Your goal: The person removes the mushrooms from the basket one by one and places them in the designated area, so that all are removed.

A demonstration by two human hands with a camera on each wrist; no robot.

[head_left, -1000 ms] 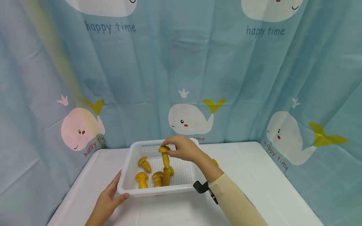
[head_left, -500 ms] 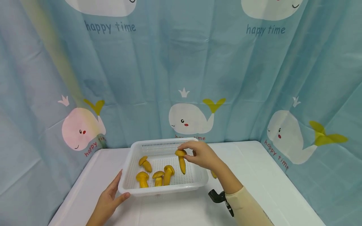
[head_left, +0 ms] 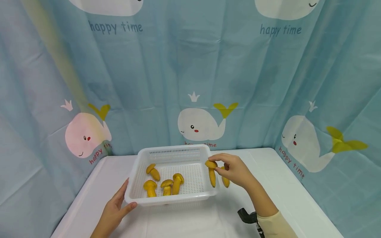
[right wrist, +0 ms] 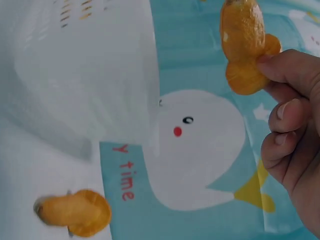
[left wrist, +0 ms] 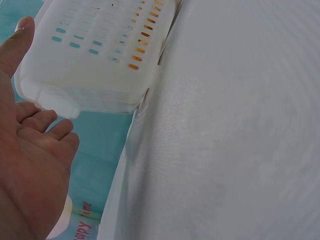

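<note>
Right of centre, the right hand (head_left: pixel 233 168) pinches a mushroom (head_left: pixel 212 175), stem down. The left hand (head_left: pixel 113 208), fingers apart, touches the basket (head_left: pixel 169 200).

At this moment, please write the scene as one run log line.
right hand: pinches mushroom by cap | left hand: at near-left corner of basket | in basket: four mushrooms | on table: another mushroom

Smooth plastic basket (head_left: pixel 169 200), glossy mushroom (right wrist: pixel 242 32), creased cloth curtain (head_left: pixel 134 72).
</note>
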